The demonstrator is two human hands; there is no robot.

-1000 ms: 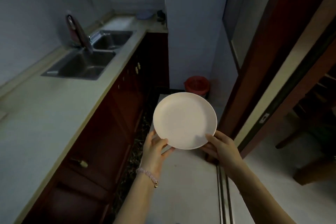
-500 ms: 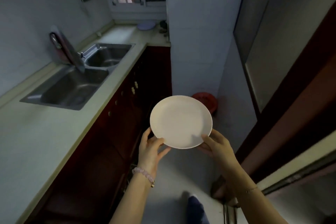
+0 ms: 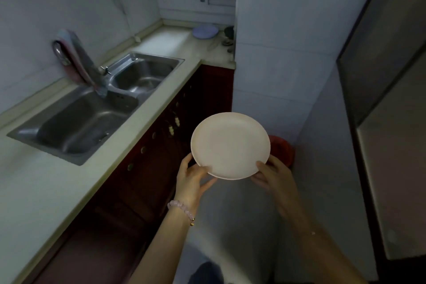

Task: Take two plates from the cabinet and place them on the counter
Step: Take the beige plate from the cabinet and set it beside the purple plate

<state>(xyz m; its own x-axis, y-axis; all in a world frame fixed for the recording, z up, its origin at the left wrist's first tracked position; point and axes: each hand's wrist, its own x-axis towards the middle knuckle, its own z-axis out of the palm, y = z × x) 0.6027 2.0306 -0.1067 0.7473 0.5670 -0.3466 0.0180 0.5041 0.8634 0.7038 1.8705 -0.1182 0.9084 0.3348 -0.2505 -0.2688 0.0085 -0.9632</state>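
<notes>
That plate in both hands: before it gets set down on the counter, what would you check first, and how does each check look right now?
1. Hold on the plate: left hand and right hand both grip its near rim. Ok.
2. Plate level: it tips slightly toward the camera, with nothing on it. Ok.
3. Landing space: the counter in front of the sink looks bare. Ok.
4. Plate over the counter: it is out over the floor, right of the counter edge. Not ok.
5. Plate count: one plate shows, and whether a second sits beneath it is hidden. Cannot tell.
6. Path leftward: nothing stands between plate and counter. Ok.
</notes>
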